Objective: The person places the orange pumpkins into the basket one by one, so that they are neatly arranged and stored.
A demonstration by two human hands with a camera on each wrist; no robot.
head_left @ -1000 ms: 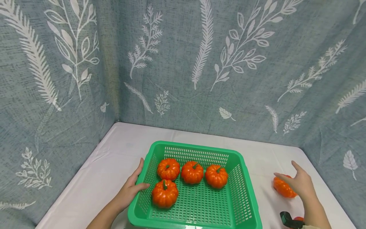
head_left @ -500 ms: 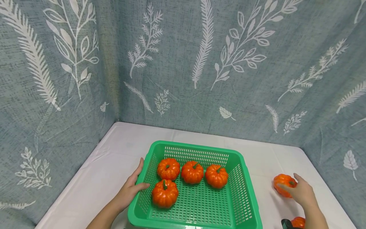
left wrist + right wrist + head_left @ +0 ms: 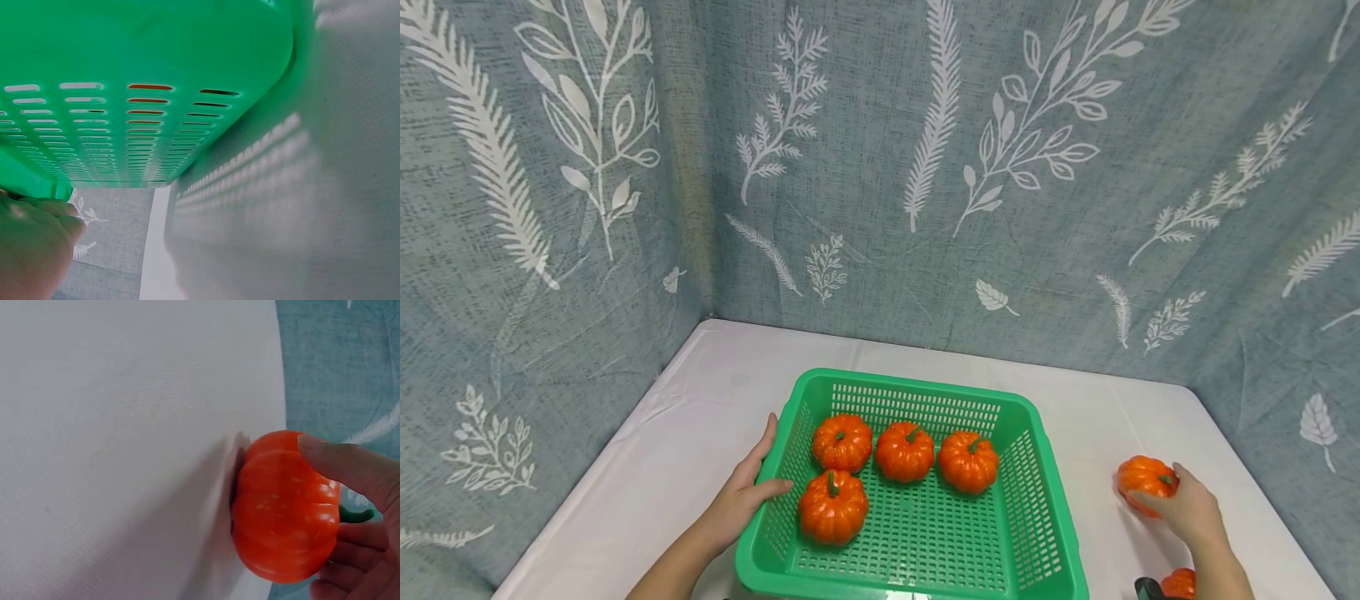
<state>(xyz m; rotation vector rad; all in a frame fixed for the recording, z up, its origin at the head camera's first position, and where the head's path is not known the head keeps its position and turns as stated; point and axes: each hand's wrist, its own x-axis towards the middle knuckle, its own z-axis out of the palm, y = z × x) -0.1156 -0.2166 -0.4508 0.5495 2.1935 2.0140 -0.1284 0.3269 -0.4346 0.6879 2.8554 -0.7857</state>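
Note:
My left hand (image 3: 741,500) grips the left rim of a green plastic basket (image 3: 925,537), its thumb over the edge and the other fingers along the outside. Several toy pumpkins, orange with green stems, sit inside, among them a front one (image 3: 832,508) and a right one (image 3: 968,462). At the right of the table, my right hand (image 3: 1198,504) holds another orange pumpkin (image 3: 284,506). In the right wrist view the thumb presses one side of it, fingers curl at the other, and its green stem points toward the palm. That pumpkin appears to rest on the table.
Another orange pumpkin (image 3: 1180,582) lies nearer on the right, partly hidden by the right forearm. A dark wrist camera (image 3: 1148,588) shows beside it. White cloth covers the table (image 3: 760,358); a blue-green leaf-patterned curtain (image 3: 865,167) hangs behind and at the sides.
My right hand has come down from above the far right pumpkin and taken hold of it. The left hand, the basket and the pumpkins inside have stayed put.

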